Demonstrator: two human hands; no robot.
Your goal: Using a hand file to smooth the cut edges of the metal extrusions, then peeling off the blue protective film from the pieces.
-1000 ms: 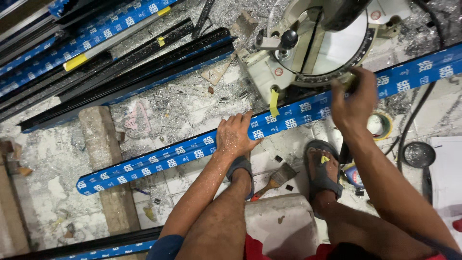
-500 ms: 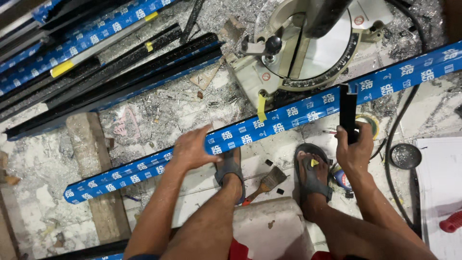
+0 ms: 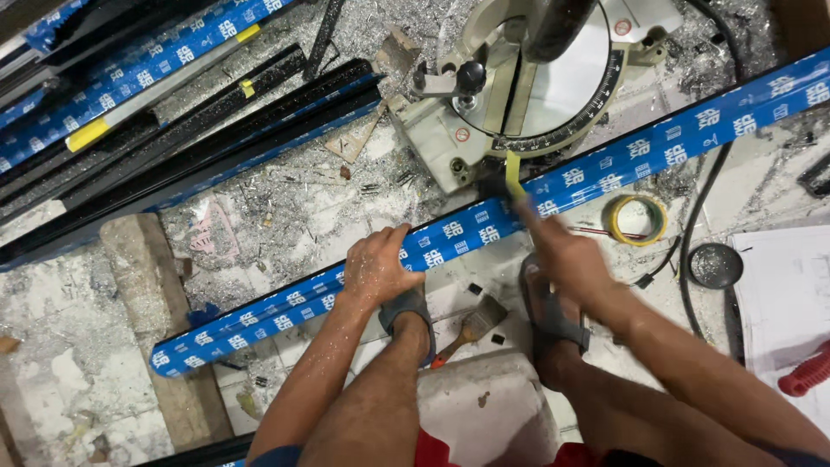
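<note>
Far left: a stack of long black and blue-wrapped profiles (image 3: 147,130) lying diagonally across the floor, well apart from my hands. Below them, a wooden block (image 3: 151,285) under the near end of the work piece, on a floor (image 3: 285,207) littered with metal shavings. Work piece: one long profile in blue printed film (image 3: 285,311), running from lower left up to the right edge, passing under both my hands and across the base of the mitre saw (image 3: 536,78). My left hand (image 3: 376,268) lies on top of this profile about a third of the way along, palm down, fingers curled over the far edge, pressing it and not lifting it. Just below that hand, my left foot in a grey sandal (image 3: 411,316); between my feet, a small paintbrush (image 3: 471,327) on the floor. My right hand (image 3: 562,255) sits just on the near side of the profile, blurred, its fingertips reaching to a yellow tape blade (image 3: 513,175) that stands against the profile at the saw base; whether I pinch the tape or only touch it I cannot tell. Right of that hand: a roll of yellow tape (image 3: 637,218), a black cable (image 3: 692,225), a dark round lid (image 3: 715,265), white paper sheets (image 3: 787,294).
</note>
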